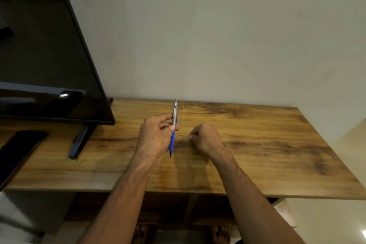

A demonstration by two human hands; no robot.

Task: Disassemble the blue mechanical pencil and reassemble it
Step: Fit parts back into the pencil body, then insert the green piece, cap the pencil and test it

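The blue mechanical pencil (172,140) has a silver upper half with a clip and a blue lower barrel ending in a dark tip. It stands nearly upright above the wooden table (257,144), tip pointing down toward me. My left hand (156,136) grips it around the middle between thumb and fingers. My right hand (205,137) rests on the table a little to the right of the pencil, fingers curled into a loose fist. I see nothing in it.
A large black TV screen (49,55) on a stand (79,142) fills the left side. A dark phone (17,150) lies at the table's left edge. The wall runs along the back, and shelf compartments (190,210) sit below the front edge.
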